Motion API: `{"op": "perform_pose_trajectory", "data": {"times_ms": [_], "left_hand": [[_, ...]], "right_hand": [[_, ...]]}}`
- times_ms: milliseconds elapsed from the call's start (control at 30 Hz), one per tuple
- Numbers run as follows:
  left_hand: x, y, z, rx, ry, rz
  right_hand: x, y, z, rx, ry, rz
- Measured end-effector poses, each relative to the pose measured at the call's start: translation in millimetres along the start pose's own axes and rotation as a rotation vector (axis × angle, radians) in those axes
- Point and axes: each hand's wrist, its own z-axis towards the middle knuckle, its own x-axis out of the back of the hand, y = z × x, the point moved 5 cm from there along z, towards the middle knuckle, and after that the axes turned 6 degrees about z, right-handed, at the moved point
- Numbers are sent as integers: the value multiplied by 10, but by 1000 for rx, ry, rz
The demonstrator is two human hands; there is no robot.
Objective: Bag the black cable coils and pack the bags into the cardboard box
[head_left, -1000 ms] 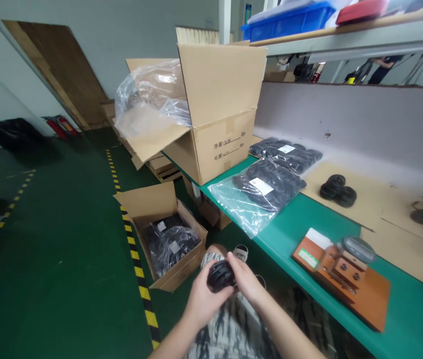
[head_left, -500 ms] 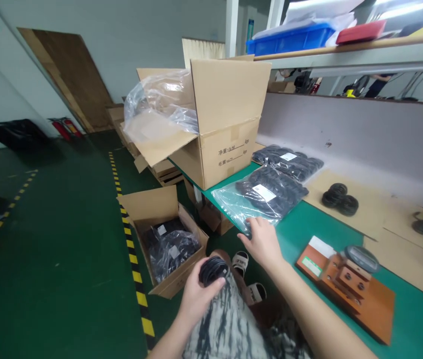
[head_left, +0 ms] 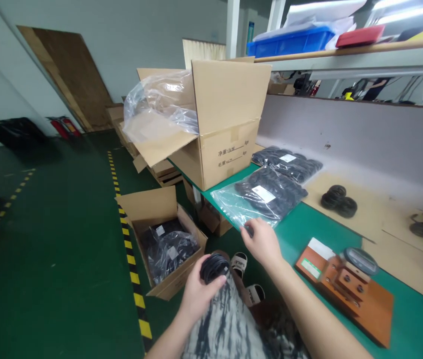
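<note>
My left hand (head_left: 197, 291) is closed round a stack of black rubber rings (head_left: 213, 266), held over my lap. My right hand (head_left: 262, 243) reaches to the near edge of a clear plastic bag (head_left: 256, 198) filled with black rings on the green table (head_left: 294, 234). Its fingers pinch the bag's open edge. A second full bag (head_left: 289, 162) lies farther back against the grey wall.
A large open cardboard box (head_left: 219, 122) with a plastic liner stands at the table's left end. On the floor sits a smaller open box (head_left: 166, 244) holding bagged rings. A brown fixture board (head_left: 349, 284) and loose black rings (head_left: 339, 200) lie on the table's right.
My right hand let go of the ring stack and reached up to the near bag's edge. My left hand kept the stack and stayed low.
</note>
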Motion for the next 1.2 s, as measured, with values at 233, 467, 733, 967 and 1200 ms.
{"op": "perform_pose_trajectory", "data": {"times_ms": [233,467,733,967,1200], "left_hand": [[-99,-108,-24,-24,-43,-15],[-42,-38,-54,-4,-2,-9],[-42,-48,-6,-77,-6,-25],[-77,82,99,-113,14,12],[-100,157,111,-134,28,24]], "right_hand": [[-122,-142,205,46,31,-153],[-165,-269,369,81,32,-269],[12,-240,178,115,2,-328],[140,-35,-1,44,25,-267],[31,-46,48,-31,15,-201]]}}
